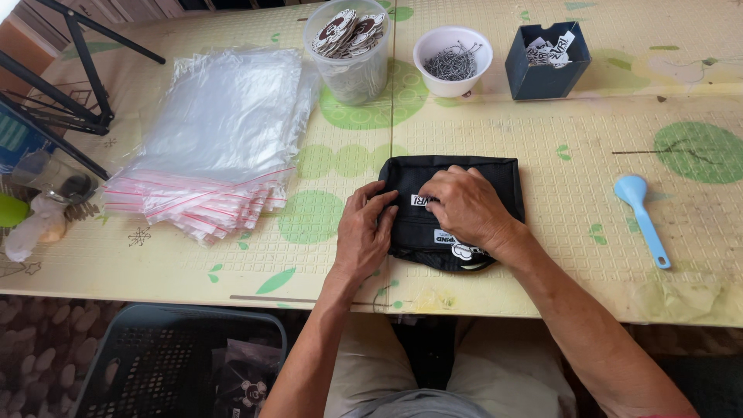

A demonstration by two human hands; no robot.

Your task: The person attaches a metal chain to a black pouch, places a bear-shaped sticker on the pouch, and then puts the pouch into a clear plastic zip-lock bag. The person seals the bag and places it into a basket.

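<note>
A folded black garment (pixel 495 179) lies on the yellow-green table mat (pixel 542 139) in front of me. My left hand (pixel 362 232) presses on its left edge, fingers curled onto the cloth. My right hand (pixel 464 205) lies flat across the middle of the garment, fingertips touching a small white label (pixel 419 200). A second white label and a round tag (pixel 463 250) peek out below my right wrist. Neither hand holds anything lifted.
A stack of clear zip bags with red strips (pixel 217 131) lies at left. At the back stand a clear tub of round tags (pixel 352 46), a white bowl of metal pins (pixel 452 58) and a dark blue box of labels (pixel 546 58). A blue scoop (pixel 641 213) lies at right. A dark basket (pixel 170 364) sits on the floor.
</note>
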